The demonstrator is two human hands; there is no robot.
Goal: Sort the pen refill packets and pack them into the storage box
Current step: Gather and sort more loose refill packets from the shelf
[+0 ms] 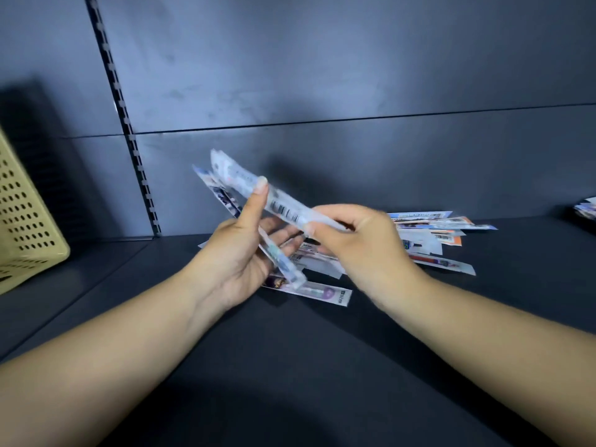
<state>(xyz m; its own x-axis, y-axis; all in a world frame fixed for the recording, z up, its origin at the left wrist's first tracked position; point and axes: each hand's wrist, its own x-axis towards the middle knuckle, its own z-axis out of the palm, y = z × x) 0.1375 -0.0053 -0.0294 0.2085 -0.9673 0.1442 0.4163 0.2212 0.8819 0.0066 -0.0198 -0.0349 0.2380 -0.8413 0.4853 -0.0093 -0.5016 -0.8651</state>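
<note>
1. Two bare hands are seen above a dark grey shelf (322, 366). A long clear plastic refill packet with a barcode (283, 208) is pinched at its near end by the curled fingers of the right hand (361, 243).
2. The same packet is touched further up by the thumb of the left hand (245, 250). A small fanned bundle of printed refill packets (225, 198) is gripped in the left palm, with the left fingers curled loosely beneath it.
3. A loose heap of flat white, blue and orange packets (432, 233) is spread on the shelf just behind the hands; one long white packet (322, 293) lies below the left hand.
4. A few more packets (585, 209) are glimpsed at the far right edge, blurred.
5. A beige perforated plastic storage box (25, 221) stands at the far left, well apart from the heap; its inside is not shown.
6. Progress is judged early: sorting is under way, most packets are still unsorted, and no packing can be confirmed.
</note>
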